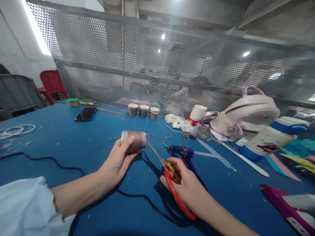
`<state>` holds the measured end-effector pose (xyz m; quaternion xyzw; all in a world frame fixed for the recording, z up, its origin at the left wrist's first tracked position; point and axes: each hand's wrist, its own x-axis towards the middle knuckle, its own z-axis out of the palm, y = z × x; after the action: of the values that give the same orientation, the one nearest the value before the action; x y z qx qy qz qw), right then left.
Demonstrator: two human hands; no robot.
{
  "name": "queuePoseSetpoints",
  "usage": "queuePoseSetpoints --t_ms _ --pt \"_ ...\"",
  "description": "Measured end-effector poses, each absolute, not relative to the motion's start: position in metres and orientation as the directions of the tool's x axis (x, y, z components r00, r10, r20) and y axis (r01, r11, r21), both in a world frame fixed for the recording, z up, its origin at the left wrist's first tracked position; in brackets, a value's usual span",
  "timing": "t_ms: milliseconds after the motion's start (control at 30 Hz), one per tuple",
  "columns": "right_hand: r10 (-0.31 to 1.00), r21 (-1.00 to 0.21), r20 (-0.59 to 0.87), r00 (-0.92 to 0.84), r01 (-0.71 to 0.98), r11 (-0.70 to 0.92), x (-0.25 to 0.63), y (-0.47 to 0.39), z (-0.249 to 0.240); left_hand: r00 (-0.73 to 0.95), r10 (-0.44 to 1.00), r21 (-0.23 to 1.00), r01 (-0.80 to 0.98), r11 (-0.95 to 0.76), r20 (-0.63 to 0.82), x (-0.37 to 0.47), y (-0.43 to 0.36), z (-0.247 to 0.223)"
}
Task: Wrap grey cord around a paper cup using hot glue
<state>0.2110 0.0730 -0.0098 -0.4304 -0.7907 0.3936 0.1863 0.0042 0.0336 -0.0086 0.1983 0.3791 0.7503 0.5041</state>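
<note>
My left hand [118, 160] is closed around a small cup wrapped in brown and pale cord [137, 141], which lies tilted on its side just above the table. Loose cord ends stick out from it. In my right hand [183, 180] is a pair of scissors with red and yellow handles [175, 193]. The blades point up and left, their tips close to the cup's right end and a hanging cord. Whether the tips touch the cord I cannot tell. Just beyond my right hand lies a blue hot glue gun [183, 151], partly hidden by that hand.
Three wrapped cups [144, 111] stand at the back near a mesh panel [147, 59]. A phone [86, 114] lies back left. Stacked paper cups [198, 113], a pale backpack [246, 114] and a bottle [268, 141] are at right. A black cable [145, 196] crosses the front.
</note>
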Motion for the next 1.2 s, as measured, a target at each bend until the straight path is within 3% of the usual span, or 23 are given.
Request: queuePoseSetpoints --t_ms 233,567,767,1200 --pt "0.836 -0.772 -0.026 -0.549 0.542 0.332 0.21 0.074 -0.01 -0.414 0.897 0.776 -0.612 -0.149 -0.155 0.013 0.031 -0.007" --pt "0.829 -0.906 -0.081 -0.554 0.387 0.17 0.209 0.075 -0.003 -0.375 0.921 0.789 -0.595 -0.154 -0.103 0.018 0.03 -0.015" --pt "0.802 -0.923 -0.047 -0.595 0.333 0.194 0.211 0.073 0.002 -0.377 0.923 0.803 -0.571 -0.17 -0.073 0.019 0.028 -0.015" --pt "0.79 -0.933 -0.124 -0.6 0.341 0.112 0.213 0.074 0.005 -0.37 0.927 0.82 -0.547 -0.168 -0.057 0.018 0.028 -0.014"
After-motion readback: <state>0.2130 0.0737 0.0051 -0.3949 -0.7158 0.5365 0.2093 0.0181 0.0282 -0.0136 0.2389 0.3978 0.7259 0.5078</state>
